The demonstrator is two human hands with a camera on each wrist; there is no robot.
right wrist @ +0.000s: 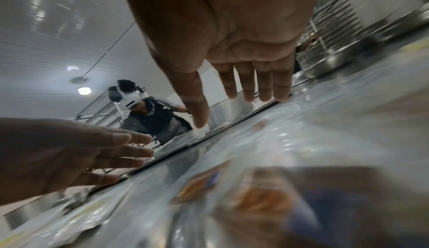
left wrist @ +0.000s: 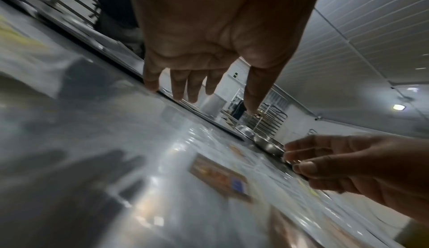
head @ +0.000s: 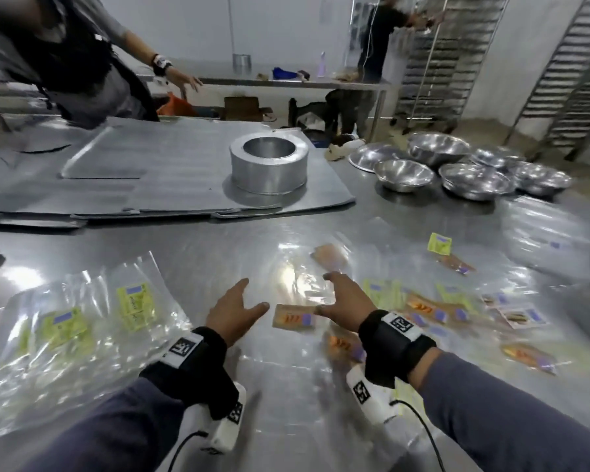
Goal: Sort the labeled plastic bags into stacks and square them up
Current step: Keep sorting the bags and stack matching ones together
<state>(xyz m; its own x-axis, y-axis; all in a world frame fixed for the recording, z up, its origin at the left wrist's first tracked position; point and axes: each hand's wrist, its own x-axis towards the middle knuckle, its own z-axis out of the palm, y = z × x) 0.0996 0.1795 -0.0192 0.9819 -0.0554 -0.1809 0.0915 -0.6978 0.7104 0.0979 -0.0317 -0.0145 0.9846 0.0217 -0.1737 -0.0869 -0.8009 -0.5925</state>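
Clear plastic bags lie on the steel table (head: 218,253). A loose pile with yellow labels (head: 65,321) sits at the left. Bags with orange and yellow labels (head: 423,308) are scattered at the right. One orange-labelled bag (head: 293,316) lies between my hands, also seen as orange label (left wrist: 220,176) and orange label (right wrist: 255,197). My left hand (head: 246,298) hovers just left of it with fingers spread, left hand (left wrist: 202,94). My right hand (head: 327,294) is just right of it, fingers straight, right hand (right wrist: 232,97), thumb near the label's edge. Neither hand holds anything.
Flat metal trays (head: 184,178) carry a round metal tin (head: 269,168) at the table's far side. Several steel bowls (head: 457,168) stand at the far right. Another person (head: 65,56) leans in at the far left. Tray racks (head: 566,80) stand behind.
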